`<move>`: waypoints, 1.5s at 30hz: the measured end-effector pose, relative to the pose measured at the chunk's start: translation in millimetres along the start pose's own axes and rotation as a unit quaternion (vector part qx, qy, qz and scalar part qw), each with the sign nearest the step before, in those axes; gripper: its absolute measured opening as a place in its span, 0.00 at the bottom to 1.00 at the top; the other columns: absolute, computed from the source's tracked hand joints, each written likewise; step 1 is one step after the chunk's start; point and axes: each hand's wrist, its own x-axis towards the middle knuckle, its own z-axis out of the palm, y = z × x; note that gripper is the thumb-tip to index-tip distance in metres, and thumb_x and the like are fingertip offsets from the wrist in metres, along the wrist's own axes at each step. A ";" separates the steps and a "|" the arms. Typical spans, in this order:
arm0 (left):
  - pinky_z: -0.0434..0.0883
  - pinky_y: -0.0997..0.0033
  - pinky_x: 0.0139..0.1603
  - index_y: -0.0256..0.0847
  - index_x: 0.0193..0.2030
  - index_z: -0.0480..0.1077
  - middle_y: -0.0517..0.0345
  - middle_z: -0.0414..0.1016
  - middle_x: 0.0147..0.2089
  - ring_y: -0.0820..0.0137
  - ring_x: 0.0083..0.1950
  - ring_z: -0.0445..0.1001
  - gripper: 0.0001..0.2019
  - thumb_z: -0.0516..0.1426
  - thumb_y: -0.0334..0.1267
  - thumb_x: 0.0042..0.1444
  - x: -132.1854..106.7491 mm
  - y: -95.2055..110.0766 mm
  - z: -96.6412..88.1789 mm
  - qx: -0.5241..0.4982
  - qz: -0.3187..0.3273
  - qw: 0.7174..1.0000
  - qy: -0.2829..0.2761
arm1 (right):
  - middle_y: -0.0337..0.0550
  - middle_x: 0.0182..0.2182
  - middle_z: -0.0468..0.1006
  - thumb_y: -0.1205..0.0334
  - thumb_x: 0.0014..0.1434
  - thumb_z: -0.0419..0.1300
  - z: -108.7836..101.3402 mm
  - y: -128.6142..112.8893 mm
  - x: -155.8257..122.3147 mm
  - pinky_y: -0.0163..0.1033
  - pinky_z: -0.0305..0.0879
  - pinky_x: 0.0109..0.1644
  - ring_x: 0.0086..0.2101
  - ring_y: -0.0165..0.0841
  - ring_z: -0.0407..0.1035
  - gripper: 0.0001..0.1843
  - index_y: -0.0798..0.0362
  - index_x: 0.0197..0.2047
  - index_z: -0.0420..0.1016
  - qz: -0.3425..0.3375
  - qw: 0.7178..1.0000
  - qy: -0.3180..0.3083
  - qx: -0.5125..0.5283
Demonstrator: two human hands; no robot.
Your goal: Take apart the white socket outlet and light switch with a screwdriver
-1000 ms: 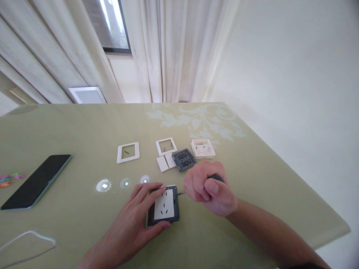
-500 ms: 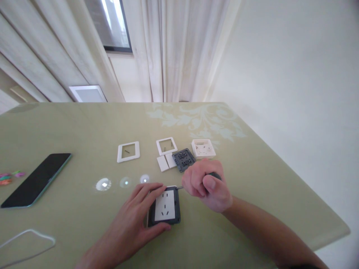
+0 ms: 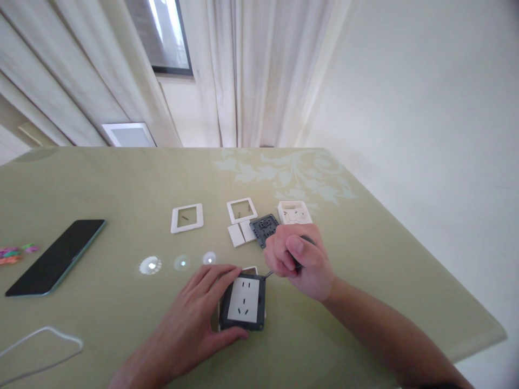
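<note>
A wall socket (image 3: 244, 300) with a white face and dark grey frame lies near the table's front, tilted over a white box whose edge shows behind it. My left hand (image 3: 203, 313) grips it from the left, thumb at the near edge and fingers at the far edge. My right hand (image 3: 302, 259) is closed round a screwdriver with a dark handle (image 3: 308, 240). Its thin metal shaft (image 3: 268, 274) reaches the socket's far right corner. Just beyond my right hand lies a dark grey switch base (image 3: 263, 229), partly covered by the hand.
Two white frames (image 3: 187, 218) (image 3: 242, 210) lie farther back with small screws inside them. Two white switch plates (image 3: 235, 235) and an open white box (image 3: 294, 212) are nearby. At left are a black phone (image 3: 57, 258), colourful small items (image 3: 16, 254) and a white cable (image 3: 48, 329).
The socket has shifted slightly right and tilted up from the white box under it. My right hand has tipped the screwdriver, its shaft now slanting down to the corner.
</note>
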 end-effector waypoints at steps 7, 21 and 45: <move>0.75 0.39 0.71 0.56 0.74 0.59 0.51 0.75 0.70 0.47 0.70 0.74 0.45 0.76 0.43 0.56 3.8 5.8 -1.0 -0.048 -0.008 0.999 -0.001 | 0.30 0.18 0.60 0.51 0.76 0.64 -1.4 1.7 -0.4 0.32 0.47 0.21 0.17 0.23 0.51 0.29 0.51 0.24 0.65 -0.009 1.000 -0.006 -0.003; 0.77 0.43 0.63 0.50 0.64 0.64 0.49 0.75 0.62 0.46 0.64 0.73 0.37 0.76 0.45 0.53 -1.2 6.9 5.0 -0.053 -0.065 0.995 0.054 | 0.31 0.15 0.59 0.50 0.74 0.66 3.5 7.7 -1.0 0.33 0.47 0.20 0.16 0.24 0.51 0.29 0.50 0.22 0.64 -0.098 0.995 0.006 -0.010; 0.82 0.43 0.64 0.51 0.74 0.61 0.46 0.78 0.69 0.46 0.67 0.80 0.41 0.74 0.48 0.60 -4.3 11.2 3.1 0.017 -0.014 0.999 0.041 | 0.32 0.20 0.63 0.55 0.77 0.62 4.3 16.2 -14.9 0.36 0.55 0.26 0.20 0.27 0.57 0.25 0.50 0.26 0.68 -0.020 0.993 0.027 -0.113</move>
